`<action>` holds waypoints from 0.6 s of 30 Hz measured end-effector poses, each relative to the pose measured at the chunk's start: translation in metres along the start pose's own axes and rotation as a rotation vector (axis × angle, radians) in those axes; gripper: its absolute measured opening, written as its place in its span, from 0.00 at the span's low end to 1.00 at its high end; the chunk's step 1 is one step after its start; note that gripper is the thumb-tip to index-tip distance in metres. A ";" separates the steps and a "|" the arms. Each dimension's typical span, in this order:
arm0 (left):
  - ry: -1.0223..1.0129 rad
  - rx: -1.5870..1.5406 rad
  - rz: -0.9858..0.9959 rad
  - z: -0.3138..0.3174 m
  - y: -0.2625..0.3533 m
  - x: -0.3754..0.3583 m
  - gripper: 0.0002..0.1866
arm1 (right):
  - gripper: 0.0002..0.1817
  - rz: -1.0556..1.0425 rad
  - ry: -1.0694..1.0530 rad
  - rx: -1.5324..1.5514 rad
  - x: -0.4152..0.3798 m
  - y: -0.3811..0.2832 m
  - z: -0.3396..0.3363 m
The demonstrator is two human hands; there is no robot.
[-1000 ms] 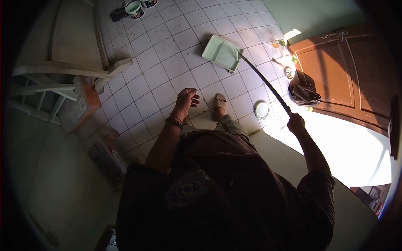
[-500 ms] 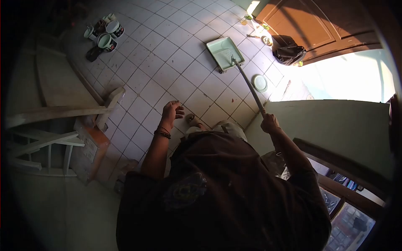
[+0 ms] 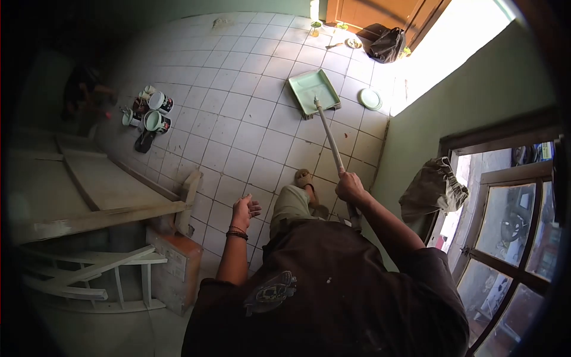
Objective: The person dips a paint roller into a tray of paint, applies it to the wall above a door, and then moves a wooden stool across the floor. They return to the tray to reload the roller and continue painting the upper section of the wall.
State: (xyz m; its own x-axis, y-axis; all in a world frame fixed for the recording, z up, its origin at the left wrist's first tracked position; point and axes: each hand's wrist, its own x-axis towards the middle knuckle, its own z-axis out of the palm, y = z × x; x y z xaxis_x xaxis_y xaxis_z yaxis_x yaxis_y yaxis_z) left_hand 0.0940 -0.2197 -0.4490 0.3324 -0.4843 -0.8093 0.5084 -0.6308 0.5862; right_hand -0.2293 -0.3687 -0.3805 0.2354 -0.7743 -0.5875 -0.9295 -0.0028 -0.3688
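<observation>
My right hand (image 3: 352,188) is closed around a long pale pole (image 3: 331,140), which slants forward and down from my waist. The pole's far end reaches over the light green paint tray (image 3: 315,80) on the tiled floor. What is fixed to that end is too small to make out clearly. My left hand (image 3: 245,208) hangs in the air on the other side of my body, fingers loosely apart and holding nothing. Just right of the tray lies a round pale green lid (image 3: 370,99).
Paint buckets (image 3: 157,121) stand together at the left. Wooden furniture (image 3: 107,220) and a cardboard box (image 3: 181,268) fill the near left. A black bag (image 3: 386,44) sits by the orange-brown door (image 3: 380,13). Cloth (image 3: 433,190) hangs near the window at right. A dim person (image 3: 86,92) shows far left.
My view has shifted, so the tray, buckets and furniture sit differently in the picture. My right hand keeps its hold on the pole. One of my feet now shows farther forward.
</observation>
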 end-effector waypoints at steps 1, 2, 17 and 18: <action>0.002 0.022 -0.029 -0.008 -0.002 0.002 0.14 | 0.26 -0.023 0.019 0.012 -0.002 -0.004 0.010; -0.004 0.041 -0.029 -0.013 0.002 0.001 0.14 | 0.26 -0.044 0.034 0.024 -0.007 -0.010 0.020; -0.262 0.292 -0.072 -0.170 0.062 0.054 0.14 | 0.17 0.116 0.021 0.460 -0.046 -0.150 0.129; -0.261 0.287 -0.114 -0.189 0.069 0.060 0.16 | 0.17 0.149 0.021 0.538 -0.050 -0.160 0.135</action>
State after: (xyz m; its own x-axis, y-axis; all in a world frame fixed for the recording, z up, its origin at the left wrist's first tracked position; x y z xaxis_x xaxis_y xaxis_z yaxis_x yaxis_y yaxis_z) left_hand 0.2990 -0.1774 -0.4636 0.0550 -0.5155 -0.8551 0.2759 -0.8152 0.5092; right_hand -0.0541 -0.2442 -0.3898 0.1017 -0.7541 -0.6488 -0.6751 0.4267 -0.6018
